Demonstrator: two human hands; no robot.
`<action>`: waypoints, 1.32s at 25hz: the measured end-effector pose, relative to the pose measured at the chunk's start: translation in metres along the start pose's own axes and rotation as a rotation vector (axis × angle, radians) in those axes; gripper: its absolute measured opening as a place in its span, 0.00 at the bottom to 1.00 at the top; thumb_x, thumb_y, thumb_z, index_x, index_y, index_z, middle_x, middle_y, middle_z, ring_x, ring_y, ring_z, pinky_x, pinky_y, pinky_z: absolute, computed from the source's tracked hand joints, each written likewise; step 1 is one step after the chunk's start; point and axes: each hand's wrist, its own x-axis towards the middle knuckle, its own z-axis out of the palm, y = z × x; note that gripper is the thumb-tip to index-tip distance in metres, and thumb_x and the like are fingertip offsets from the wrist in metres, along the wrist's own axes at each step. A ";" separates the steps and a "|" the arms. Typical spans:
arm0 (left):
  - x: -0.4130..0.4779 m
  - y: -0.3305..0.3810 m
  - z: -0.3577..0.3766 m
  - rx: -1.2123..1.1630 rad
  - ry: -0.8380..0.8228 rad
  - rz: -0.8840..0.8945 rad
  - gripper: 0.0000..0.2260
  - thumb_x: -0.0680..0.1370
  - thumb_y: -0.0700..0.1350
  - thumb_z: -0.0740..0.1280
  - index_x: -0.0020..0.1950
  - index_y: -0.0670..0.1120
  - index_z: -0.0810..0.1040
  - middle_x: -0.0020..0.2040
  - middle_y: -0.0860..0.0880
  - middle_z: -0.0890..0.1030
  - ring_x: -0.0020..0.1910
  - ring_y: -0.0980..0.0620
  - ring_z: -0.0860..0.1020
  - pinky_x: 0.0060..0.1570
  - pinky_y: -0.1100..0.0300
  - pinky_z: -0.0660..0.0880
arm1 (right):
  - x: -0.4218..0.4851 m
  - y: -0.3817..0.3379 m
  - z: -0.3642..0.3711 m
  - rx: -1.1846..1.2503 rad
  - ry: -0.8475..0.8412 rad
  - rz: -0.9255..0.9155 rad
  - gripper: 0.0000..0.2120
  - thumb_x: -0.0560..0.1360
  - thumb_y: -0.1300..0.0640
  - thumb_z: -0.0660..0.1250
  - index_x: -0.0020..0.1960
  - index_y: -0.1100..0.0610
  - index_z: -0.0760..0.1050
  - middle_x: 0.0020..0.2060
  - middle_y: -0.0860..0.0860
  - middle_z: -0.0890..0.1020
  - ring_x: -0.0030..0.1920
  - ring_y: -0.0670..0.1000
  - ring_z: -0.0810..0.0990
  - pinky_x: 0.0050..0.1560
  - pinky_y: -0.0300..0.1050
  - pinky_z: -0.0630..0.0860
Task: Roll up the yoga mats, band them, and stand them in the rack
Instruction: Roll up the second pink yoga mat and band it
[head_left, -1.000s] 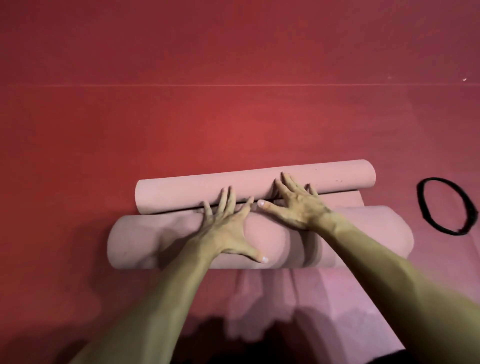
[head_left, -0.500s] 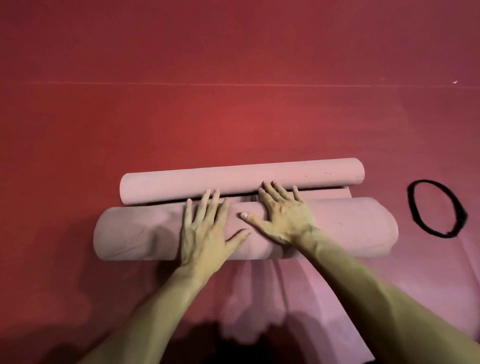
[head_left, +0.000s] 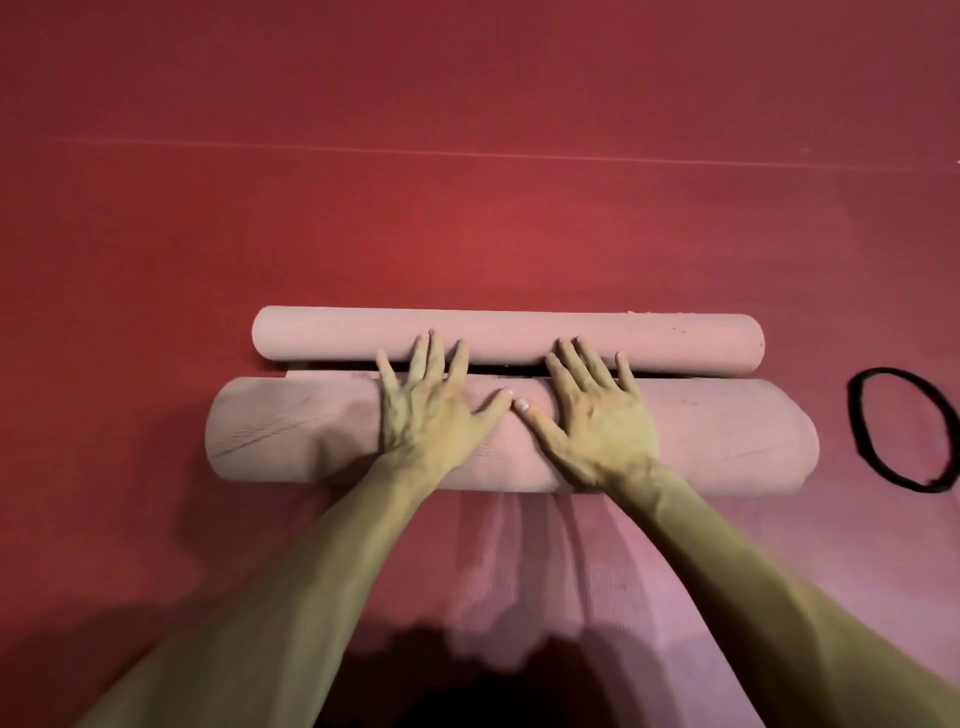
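Both palms flat on the mat roll.
My left hand (head_left: 431, 410) and right hand (head_left: 597, 421) press the thick roll (head_left: 291, 431) on the floor (head_left: 156, 260) with straight fingers, gripping nothing. If I push unevenly, it may skew against the thinner roll (head_left: 519, 332) and loosen.

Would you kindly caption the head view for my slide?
Left hand and right hand press flat on the thick pink mat roll, thinner roll just beyond, black band at right.

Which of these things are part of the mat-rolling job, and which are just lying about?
In the job: thick pink roll under left hand and right hand; thin pink roll beyond; black band.
Just background: red floor, its pale seam.
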 end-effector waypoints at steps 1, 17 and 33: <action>-0.002 0.000 0.004 0.003 0.084 0.005 0.40 0.75 0.70 0.46 0.81 0.49 0.61 0.83 0.45 0.57 0.82 0.50 0.52 0.76 0.33 0.40 | 0.007 0.000 -0.002 0.009 -0.039 0.015 0.47 0.76 0.26 0.35 0.82 0.54 0.56 0.82 0.50 0.54 0.82 0.49 0.47 0.81 0.58 0.43; 0.025 0.005 0.000 -0.036 0.010 -0.015 0.36 0.77 0.68 0.46 0.81 0.53 0.60 0.83 0.48 0.57 0.82 0.50 0.51 0.78 0.38 0.46 | 0.008 0.009 0.008 -0.099 0.162 -0.080 0.40 0.80 0.30 0.43 0.76 0.56 0.70 0.75 0.54 0.72 0.78 0.56 0.64 0.78 0.65 0.52; 0.038 0.008 -0.006 -0.051 -0.060 -0.016 0.31 0.81 0.63 0.51 0.81 0.51 0.61 0.83 0.46 0.55 0.82 0.49 0.51 0.79 0.44 0.46 | 0.047 0.015 -0.018 0.027 -0.062 -0.064 0.48 0.71 0.25 0.32 0.79 0.47 0.63 0.82 0.51 0.56 0.82 0.51 0.49 0.80 0.59 0.46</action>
